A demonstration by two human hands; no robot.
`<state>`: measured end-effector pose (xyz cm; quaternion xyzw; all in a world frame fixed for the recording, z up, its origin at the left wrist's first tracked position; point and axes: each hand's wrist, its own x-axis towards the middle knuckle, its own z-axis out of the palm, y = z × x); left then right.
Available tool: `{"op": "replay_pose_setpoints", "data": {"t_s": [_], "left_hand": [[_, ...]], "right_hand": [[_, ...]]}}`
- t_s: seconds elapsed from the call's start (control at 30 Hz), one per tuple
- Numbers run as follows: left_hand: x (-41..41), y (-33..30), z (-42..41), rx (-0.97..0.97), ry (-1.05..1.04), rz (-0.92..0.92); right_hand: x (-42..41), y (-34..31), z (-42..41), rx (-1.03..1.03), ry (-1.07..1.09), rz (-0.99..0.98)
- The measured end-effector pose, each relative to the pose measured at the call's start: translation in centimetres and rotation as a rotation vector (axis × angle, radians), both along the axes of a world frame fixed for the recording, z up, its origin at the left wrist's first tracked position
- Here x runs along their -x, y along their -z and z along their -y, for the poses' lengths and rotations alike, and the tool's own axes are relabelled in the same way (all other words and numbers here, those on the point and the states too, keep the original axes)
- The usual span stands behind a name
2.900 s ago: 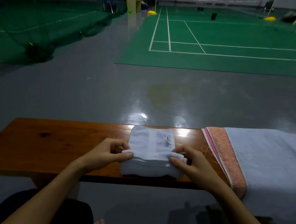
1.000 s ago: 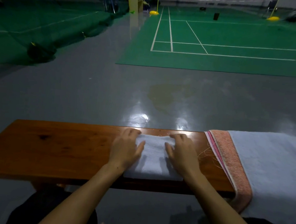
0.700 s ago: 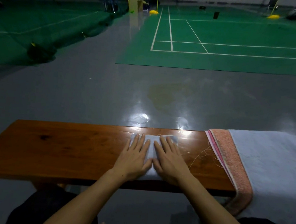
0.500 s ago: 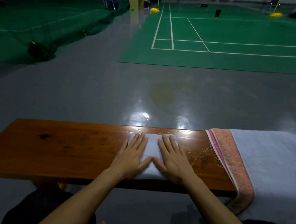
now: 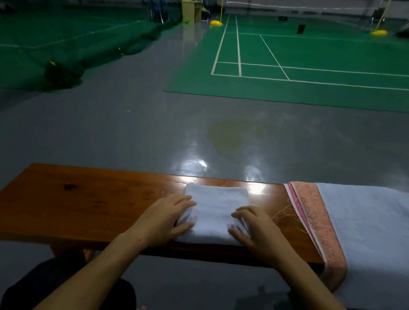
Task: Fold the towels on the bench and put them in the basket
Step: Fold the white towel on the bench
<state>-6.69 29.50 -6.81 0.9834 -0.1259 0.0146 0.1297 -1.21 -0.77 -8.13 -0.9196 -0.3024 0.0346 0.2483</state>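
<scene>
Head view: a folded white towel (image 5: pixel 215 213) lies near the middle of the surface (image 5: pixel 86 202). The left hand (image 5: pixel 167 215) and right hand (image 5: pixel 251 227) cup its two sides, fingers loosely bent, likely to square it or lift it. Right of the towel, a larger towel (image 5: pixel 371 241) drapes unfolded, cut off by the frame. No basket shows.

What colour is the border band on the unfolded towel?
Salmon-orange woven border band, with thin pink stripes beside it; head view.

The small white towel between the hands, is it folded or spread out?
Folded: the small white towel is a compact thick rectangle on the wooden bench, its layered edge facing the person.
</scene>
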Motion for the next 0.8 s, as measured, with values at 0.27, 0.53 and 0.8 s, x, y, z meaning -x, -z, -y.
{"op": "replay_pose_setpoints", "data": {"t_s": [0.27, 0.53, 0.8], "left_hand": [[0.7, 0.0, -1.3, 0.014, 0.159, -0.076], [0.4, 0.3, -1.3, -0.096, 0.114, 0.035], [-0.7, 0.4, -1.2, -0.12, 0.119, 0.13]], "right_hand": [[1.1, 0.5, 0.9, 0.17, -0.11, 0.072], [0.0, 0.2, 0.5, 0.214, -0.122, 0.11], [-1.3, -0.3, 0.0, 0.234, -0.11, 0.16]]}}
